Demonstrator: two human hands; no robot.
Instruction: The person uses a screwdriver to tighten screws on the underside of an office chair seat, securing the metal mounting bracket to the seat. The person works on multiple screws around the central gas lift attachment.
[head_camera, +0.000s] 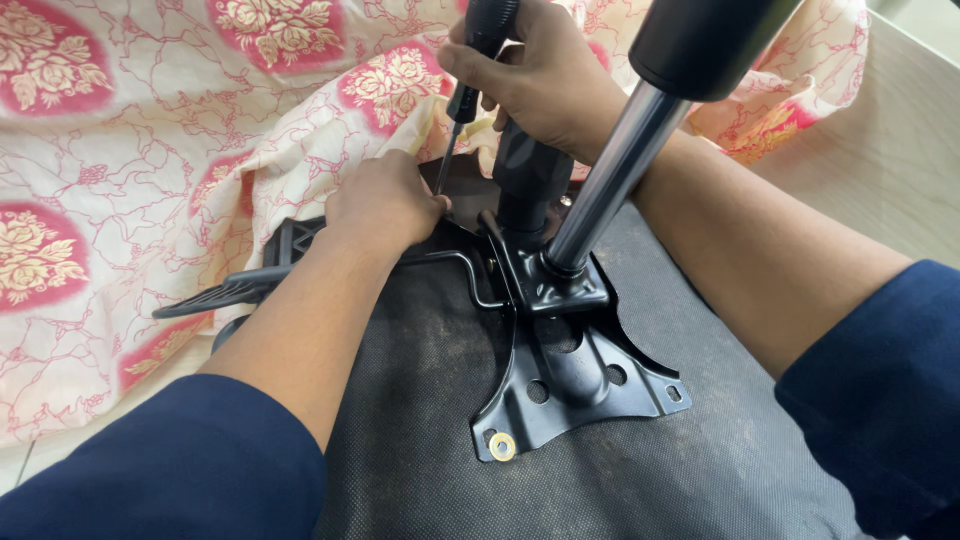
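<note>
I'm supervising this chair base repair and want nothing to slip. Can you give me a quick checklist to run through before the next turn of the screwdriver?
1. Right hand grips the screwdriver handle firmly: ok.
2. Screwdriver tip seated in a screw: cannot tell, the left hand hides it.
3. Left hand steadies the metal plate: ok.
4. Left fingers clear of the tip: not ok, they sit right beside it.
5. Near corner screw with washer in place: ok.

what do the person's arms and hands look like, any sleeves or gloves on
Both hands are bare, with no gloves, rings or watch in view. The left hand and right hand come from bare forearms. Each arm wears a dark navy blue sleeve pushed up toward the elbow, plain fabric with no markings visible.
</note>
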